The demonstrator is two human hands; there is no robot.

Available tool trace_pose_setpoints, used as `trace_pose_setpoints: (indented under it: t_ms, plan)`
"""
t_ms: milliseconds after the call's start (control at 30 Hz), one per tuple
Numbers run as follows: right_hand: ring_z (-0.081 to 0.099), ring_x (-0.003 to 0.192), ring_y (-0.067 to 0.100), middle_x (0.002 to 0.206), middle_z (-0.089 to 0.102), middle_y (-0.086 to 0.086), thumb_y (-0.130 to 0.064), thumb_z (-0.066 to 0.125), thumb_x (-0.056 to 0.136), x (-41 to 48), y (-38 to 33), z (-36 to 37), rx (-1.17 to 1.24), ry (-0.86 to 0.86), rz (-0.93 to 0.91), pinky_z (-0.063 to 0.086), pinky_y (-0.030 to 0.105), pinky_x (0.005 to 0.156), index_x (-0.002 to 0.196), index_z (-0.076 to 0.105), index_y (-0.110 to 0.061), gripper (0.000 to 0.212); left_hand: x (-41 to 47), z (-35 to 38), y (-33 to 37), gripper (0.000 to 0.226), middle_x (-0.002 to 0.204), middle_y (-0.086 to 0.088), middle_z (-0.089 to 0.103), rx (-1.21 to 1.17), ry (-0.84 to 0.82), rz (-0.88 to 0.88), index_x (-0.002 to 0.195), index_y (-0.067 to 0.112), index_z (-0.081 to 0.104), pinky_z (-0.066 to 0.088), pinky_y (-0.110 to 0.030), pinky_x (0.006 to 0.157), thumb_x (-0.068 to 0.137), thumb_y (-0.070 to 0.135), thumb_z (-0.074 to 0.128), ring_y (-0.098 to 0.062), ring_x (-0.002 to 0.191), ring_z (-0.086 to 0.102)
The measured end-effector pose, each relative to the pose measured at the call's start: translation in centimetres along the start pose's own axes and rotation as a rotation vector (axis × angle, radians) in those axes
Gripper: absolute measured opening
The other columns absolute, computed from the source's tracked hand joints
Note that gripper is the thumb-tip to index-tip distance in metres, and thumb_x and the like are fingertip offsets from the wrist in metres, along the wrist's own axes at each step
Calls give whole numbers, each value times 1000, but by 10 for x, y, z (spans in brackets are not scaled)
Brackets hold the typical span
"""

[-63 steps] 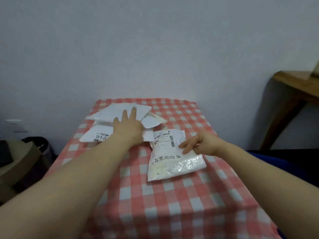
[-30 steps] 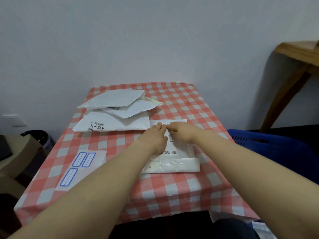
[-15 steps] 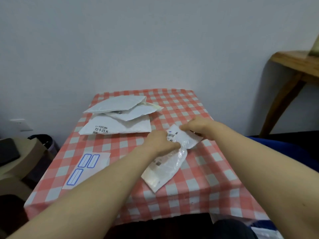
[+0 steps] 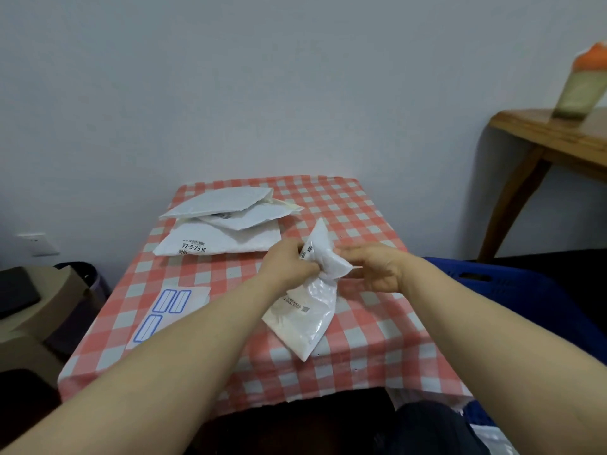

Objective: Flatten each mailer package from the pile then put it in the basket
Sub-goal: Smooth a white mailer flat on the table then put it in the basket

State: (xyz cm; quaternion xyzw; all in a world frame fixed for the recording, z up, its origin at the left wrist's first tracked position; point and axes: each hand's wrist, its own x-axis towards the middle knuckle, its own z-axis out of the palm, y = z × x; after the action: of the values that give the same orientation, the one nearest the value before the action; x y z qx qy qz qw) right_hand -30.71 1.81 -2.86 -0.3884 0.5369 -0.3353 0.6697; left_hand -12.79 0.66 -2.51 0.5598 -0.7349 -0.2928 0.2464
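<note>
From my head camera, my left hand (image 4: 287,269) and right hand (image 4: 377,270) both have their fingers (image 4: 353,256) clamped on the scrunched upper part of a white plastic mailer (image 4: 307,318). I hold it over the right half of the checked surface (image 4: 361,221), its lower end slanting toward the near edge. The pile of white mailers (image 4: 223,224) lies by the far left corner. A sheet of blue-bordered labels (image 4: 170,307) lies near the left edge. The blue basket (image 4: 512,287) sits beyond the right edge.
</note>
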Motion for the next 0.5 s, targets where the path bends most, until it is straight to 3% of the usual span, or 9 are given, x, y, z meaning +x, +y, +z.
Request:
trace_pose_setpoints:
  t_ms: [100, 200, 267, 333, 433, 500]
  plan:
    - [64, 90, 21, 97, 66, 9, -18, 65, 85, 0, 3, 5, 64, -18, -48, 59, 29, 71, 102, 64, -5, 22, 0, -8, 2, 14, 75, 7, 58, -31, 17, 60, 77, 19, 58, 43, -24, 61, 73, 10, 68, -13, 74, 56]
    - [65, 82, 18, 90, 70, 6, -19, 64, 87, 0, 3, 10, 30, 14, -78, 58, 25, 67, 99, 66, -8, 16, 2, -16, -2, 45, 100, 9, 61, -71, -1, 102, 105, 20, 60, 50, -27, 74, 65, 15, 80, -13, 92, 61]
    - [67, 76, 17, 86, 70, 5, -17, 64, 88, 1, 1, 13, 6, 31, -109, 58, 26, 66, 97, 65, -10, 12, 1, -21, -4, 61, 110, 7, 59, -137, -5, 86, 115, 22, 55, 54, -33, 78, 61, 13, 83, -17, 93, 63]
    - [68, 75, 17, 86, 71, 6, -12, 64, 89, 2, -1, 13, -11, 43, -128, 57, 29, 72, 98, 65, -9, 10, 1, -25, -4, 62, 112, 5, 58, -163, -29, 89, 114, 25, 55, 55, -32, 78, 60, 11, 83, -18, 92, 63]
    - [64, 89, 23, 100, 68, 12, -9, 65, 86, 1, -4, 11, -76, 40, -130, 49, 39, 94, 111, 63, -2, 26, -2, -29, 1, 50, 104, 6, 61, -134, -66, 114, 104, 22, 60, 54, -26, 72, 61, 8, 81, -12, 86, 61]
    - [63, 92, 23, 100, 68, 11, -10, 65, 87, -1, -4, 10, -99, 1, -138, 50, 37, 93, 111, 64, 0, 27, -3, -33, 2, 41, 97, 7, 63, -99, -86, 121, 98, 20, 63, 52, -23, 69, 62, 6, 79, -9, 79, 60]
